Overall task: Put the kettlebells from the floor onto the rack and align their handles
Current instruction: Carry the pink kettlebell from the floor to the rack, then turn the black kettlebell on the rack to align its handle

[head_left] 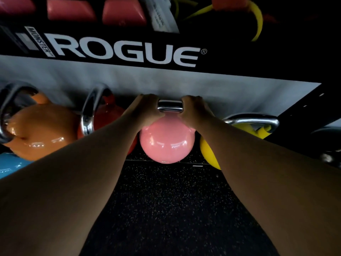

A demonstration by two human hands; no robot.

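A pink kettlebell (167,143) with a chrome handle sits at the front edge of the rack's lower shelf (195,165). My left hand (145,109) grips the handle's left corner and my right hand (193,109) grips its right corner. The handle runs left to right. Left of it stand a red kettlebell (108,113) and an orange kettlebell (42,130), their chrome handles turned at an angle. A yellow kettlebell (247,129) stands to the right, partly hidden by my right forearm.
The rack's black crossbeam (129,50) with white lettering runs overhead. Pink weights (72,11) and yellow bands (256,19) lie on the upper shelf. A blue kettlebell (11,164) shows at the lower left. Dark speckled rubber floor (169,209) lies below.
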